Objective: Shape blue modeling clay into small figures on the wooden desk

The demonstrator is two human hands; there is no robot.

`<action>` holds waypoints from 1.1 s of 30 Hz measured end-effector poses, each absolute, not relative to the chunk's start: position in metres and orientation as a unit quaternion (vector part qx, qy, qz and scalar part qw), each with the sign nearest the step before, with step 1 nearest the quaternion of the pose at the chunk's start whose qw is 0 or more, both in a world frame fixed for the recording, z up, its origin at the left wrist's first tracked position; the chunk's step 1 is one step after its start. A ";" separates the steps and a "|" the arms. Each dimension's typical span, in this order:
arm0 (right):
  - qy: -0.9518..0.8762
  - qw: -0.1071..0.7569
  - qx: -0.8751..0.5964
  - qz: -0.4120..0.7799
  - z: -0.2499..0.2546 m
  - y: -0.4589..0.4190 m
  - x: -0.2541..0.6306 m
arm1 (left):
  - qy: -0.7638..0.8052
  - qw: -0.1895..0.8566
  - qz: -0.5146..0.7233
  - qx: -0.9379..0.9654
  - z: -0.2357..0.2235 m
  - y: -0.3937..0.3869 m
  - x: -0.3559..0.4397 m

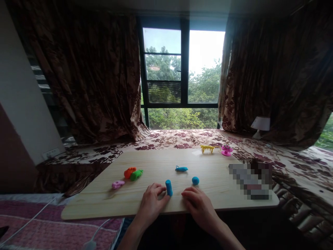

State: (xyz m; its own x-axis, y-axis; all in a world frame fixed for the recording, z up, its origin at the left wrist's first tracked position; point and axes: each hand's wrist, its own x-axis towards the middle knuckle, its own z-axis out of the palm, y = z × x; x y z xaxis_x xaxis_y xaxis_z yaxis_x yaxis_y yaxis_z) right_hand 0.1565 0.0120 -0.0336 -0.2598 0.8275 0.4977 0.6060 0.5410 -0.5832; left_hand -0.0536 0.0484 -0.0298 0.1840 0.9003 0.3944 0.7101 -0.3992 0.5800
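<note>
The cylinder (169, 188) and ball (195, 181), lower centre of the frame, are plain blue — the bench (153, 161) is pale, wood-grained. Left of centre sit an orange lump (129, 172), a green lump (136, 175) and a pink lump (118, 184). The curtain (104, 76), upper left, is dark brown, maroon-flowered.

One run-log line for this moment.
left hand: at blue clay-like cylinder | right hand: nearest blue clay-like ball | surface: pale wooden table
</note>
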 end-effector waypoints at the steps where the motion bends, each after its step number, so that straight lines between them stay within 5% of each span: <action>1: -0.782 0.401 -0.457 0.139 -0.034 0.012 0.156 | 0.531 0.149 0.364 0.750 -0.029 0.049 -0.055; 11: -0.763 0.433 -0.445 0.179 -0.036 0.014 0.156 | 0.513 0.247 0.419 0.707 -0.020 0.051 -0.038; 18: -0.576 0.566 -0.389 0.443 -0.026 -0.002 0.138 | 0.457 0.370 0.525 0.616 -0.004 0.007 -0.022; 33: -0.401 0.596 -0.262 0.644 -0.009 -0.021 0.129 | 0.409 0.197 0.592 0.666 0.007 -0.038 0.003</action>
State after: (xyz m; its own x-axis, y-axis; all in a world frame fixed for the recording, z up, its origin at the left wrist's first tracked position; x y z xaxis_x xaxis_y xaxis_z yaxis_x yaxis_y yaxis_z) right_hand 0.1289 -0.0210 -0.0092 -0.1529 0.9782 0.1405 -0.5575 0.0321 -0.8295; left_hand 0.0028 -0.0376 0.0070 -0.0350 0.7785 0.6267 0.3116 -0.5874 0.7470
